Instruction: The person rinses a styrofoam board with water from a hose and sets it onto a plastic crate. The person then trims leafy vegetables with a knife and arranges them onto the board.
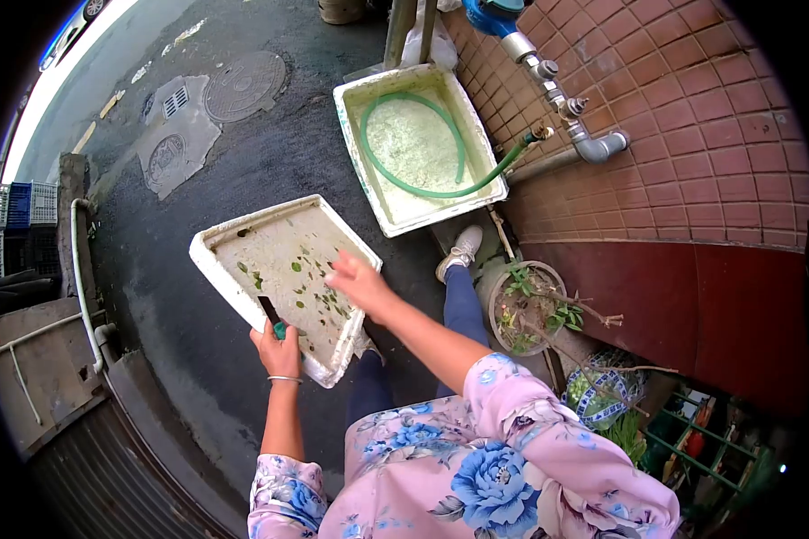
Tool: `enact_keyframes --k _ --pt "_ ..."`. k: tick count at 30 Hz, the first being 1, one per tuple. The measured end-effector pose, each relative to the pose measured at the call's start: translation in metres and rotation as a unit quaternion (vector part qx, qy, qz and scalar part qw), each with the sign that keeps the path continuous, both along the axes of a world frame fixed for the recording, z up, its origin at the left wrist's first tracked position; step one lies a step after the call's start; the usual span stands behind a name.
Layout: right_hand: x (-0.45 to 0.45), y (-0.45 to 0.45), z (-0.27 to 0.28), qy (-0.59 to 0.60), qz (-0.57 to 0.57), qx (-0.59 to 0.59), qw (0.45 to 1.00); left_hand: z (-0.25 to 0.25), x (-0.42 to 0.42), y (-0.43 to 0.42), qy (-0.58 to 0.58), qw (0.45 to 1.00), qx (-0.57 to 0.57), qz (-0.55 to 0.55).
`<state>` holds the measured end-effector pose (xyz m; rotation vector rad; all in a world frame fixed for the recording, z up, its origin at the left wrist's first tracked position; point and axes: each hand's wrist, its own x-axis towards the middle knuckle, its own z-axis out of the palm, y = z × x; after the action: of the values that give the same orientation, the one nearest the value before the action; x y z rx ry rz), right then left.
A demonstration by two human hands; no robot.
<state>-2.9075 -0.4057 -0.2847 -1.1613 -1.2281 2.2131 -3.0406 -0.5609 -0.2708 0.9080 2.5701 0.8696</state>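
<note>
A shallow white foam lid (283, 220), with green leaf bits scattered over its dirty inside, is tilted in front of me. My left hand (277, 349) grips its near left edge. That same hand also holds a dark-bladed tool with a green handle (271, 314), which looks like a knife; the blade lies against the lid's inner side. My right hand (362, 286) hovers over the right part of the lid, slightly blurred, its fingers apart. I cannot see anything held in it. Whether the fingertips touch the leaf bits is unclear.
A white foam box (360, 171) holding pale cloudy water and a green hose (461, 148) stands ahead. The hose joins a tap by the tiled wall (683, 126). A planter with branches (526, 310) is at my right. Manhole covers (245, 85) mark the dark pavement.
</note>
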Motion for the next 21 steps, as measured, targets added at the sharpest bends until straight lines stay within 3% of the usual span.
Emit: enact_keyframes --k 1,2,4,6,7,9,10,13,15,18,20,21 --pt "0.029 0.044 -0.021 -0.026 -0.117 0.093 0.988 0.001 -0.003 0.004 -0.007 1.0 0.015 -0.004" --pt "0.066 0.097 -0.062 -0.127 -0.211 0.242 0.939 0.0 -0.005 0.011 -0.014 0.999 0.029 -0.009" --pt "0.15 0.191 -0.037 -0.286 -0.321 0.397 0.811 -0.003 -0.005 0.032 -0.031 0.999 0.019 0.005" --pt "0.218 0.27 -0.027 -0.429 -0.309 0.511 0.677 0.003 -0.004 0.057 -0.041 0.999 0.01 -0.004" --pt "0.24 0.298 -0.026 -0.518 -0.25 0.53 0.623 0.01 -0.004 0.07 -0.023 1.0 0.0 -0.005" --pt "0.268 0.341 -0.017 -0.467 -0.087 0.41 0.779 0.009 -0.007 0.092 -0.026 1.0 -0.002 0.004" --pt "0.27 0.351 -0.012 -0.439 -0.054 0.373 0.816 0.008 -0.008 0.1 -0.028 1.0 0.0 0.007" --pt "0.303 0.387 -0.069 -0.376 -0.025 0.443 0.813 0.013 -0.01 0.13 -0.02 1.0 -0.009 0.003" --pt "0.306 0.384 -0.073 -0.307 -0.085 0.45 0.834 0.012 -0.014 0.143 -0.025 1.0 0.01 0.002" --pt "0.284 0.377 -0.042 -0.291 -0.074 0.377 0.876 0.006 -0.026 0.155 -0.043 0.998 0.051 0.013" --pt "0.304 0.395 -0.068 -0.218 -0.071 0.39 0.892 -0.005 -0.039 0.16 -0.045 0.997 0.068 0.013" --pt "0.303 0.392 -0.063 -0.239 -0.074 0.362 0.898 -0.006 -0.042 0.165 -0.046 0.996 0.072 0.015"
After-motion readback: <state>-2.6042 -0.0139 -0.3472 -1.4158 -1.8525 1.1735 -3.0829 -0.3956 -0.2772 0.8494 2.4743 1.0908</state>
